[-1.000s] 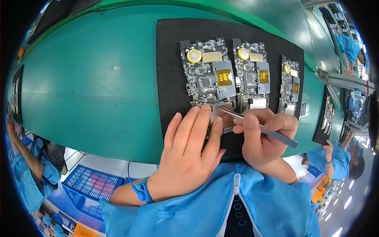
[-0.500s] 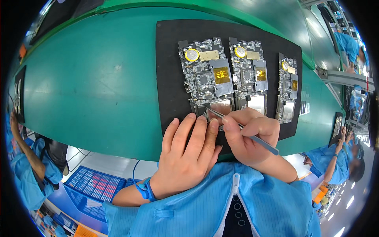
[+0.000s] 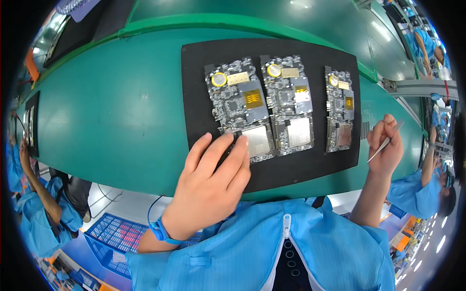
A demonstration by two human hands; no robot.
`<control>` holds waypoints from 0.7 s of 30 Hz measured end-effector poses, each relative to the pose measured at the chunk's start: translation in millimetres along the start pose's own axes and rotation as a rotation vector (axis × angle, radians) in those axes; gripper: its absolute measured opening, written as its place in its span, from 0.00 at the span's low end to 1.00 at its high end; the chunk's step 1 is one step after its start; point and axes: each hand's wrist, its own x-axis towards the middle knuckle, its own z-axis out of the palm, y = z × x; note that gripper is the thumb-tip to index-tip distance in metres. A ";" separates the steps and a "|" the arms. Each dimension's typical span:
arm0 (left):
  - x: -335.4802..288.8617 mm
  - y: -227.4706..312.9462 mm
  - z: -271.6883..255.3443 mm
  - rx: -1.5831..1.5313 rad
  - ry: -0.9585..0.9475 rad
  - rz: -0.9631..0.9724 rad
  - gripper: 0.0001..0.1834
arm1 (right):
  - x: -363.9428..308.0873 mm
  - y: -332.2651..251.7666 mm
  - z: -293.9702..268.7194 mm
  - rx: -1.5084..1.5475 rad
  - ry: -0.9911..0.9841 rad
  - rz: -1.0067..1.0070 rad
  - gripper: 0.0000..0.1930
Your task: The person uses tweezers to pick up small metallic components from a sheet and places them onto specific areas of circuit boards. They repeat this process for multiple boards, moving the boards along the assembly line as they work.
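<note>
Left hand [image 3: 211, 184]: our fingers lie loosely extended, tips resting on the lower left corner of the left circuit board [image 3: 232, 104].
Right hand [image 3: 387, 145]: we grip the tweezers [image 3: 380, 150] between bent fingers, tips slanting down and left, clear of the mat.
Other boards: we see the middle board [image 3: 287, 99] just beside the left one, the right board [image 3: 339, 114] farther off.
Underneath: our black mat [image 3: 291, 172] on the green table [image 3: 111, 131].

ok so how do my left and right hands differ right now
The left hand partly covers the leftmost circuit board on the black mat; the right hand is off the mat, to its right. The right holds tweezers; the left shows no tool. The left wears a blue wristband; the right shows none. Both are ungloved.
</note>
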 end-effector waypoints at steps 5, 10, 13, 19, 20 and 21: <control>0.8 -12.4 -20.3 -0.147 0.072 -0.095 0.17 | 14.4 -26.9 -28.1 -0.634 0.138 0.190 0.14; -8.4 -9.9 -21.6 -0.845 0.361 -0.911 0.19 | 33.1 -21.0 -22.2 -0.657 -0.141 0.503 0.18; -9.8 -24.9 -30.9 -1.264 0.382 -1.062 0.16 | 41.5 -11.0 -6.7 -0.719 -0.210 0.503 0.16; 32.8 -35.1 -53.6 -1.414 0.022 -0.936 0.07 | 22.2 -32.6 -34.8 -0.645 -0.110 0.495 0.16; 41.0 -19.9 -60.5 -1.411 -0.011 -0.954 0.07 | 15.3 -42.8 -45.6 -0.674 -0.083 0.490 0.16; 51.6 -8.5 -62.7 -1.416 -0.088 -0.939 0.08 | 11.7 -47.5 -58.9 -0.700 -0.057 0.485 0.16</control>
